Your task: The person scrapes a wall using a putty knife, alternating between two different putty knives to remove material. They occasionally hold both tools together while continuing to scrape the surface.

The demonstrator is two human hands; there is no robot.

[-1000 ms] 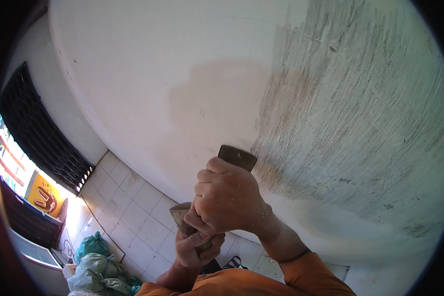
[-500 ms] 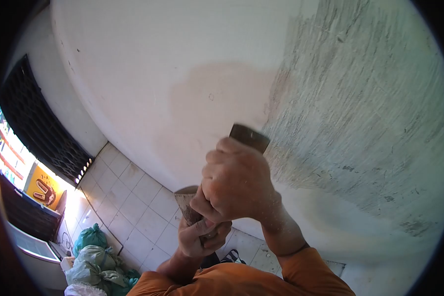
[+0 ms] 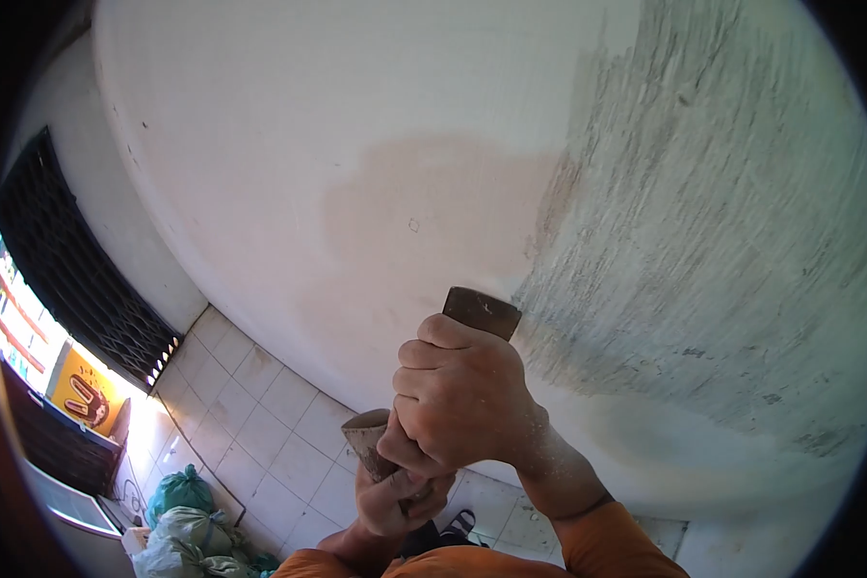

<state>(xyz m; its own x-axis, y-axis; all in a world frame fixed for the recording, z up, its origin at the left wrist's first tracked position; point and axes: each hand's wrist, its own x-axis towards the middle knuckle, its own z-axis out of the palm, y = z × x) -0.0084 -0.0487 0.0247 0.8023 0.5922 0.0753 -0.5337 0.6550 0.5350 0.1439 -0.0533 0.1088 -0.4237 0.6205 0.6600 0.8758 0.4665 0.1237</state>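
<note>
My right hand is wrapped round a scraper with a dark, flat blade pointing up toward the wall. The blade overlaps the wall near the lower left end of the rough grey patch; its handle is hidden in my fist. Just below, my left hand grips a second putty knife, its blade crusted with pale dried matter and angled up to the left. Both hands sit close together in front of my body, the right fingers right at the edge of the left tool.
The white wall bears a pinkish smooth patch left of the rough one. Tied bags lie on the tiled floor at lower left. Behind them are a dark folding gate and a yellow sign.
Both hands and their tools have moved down in the view, and the right scraper's blade sits lower against the wall. The view has shifted slightly; both grips are unchanged.
</note>
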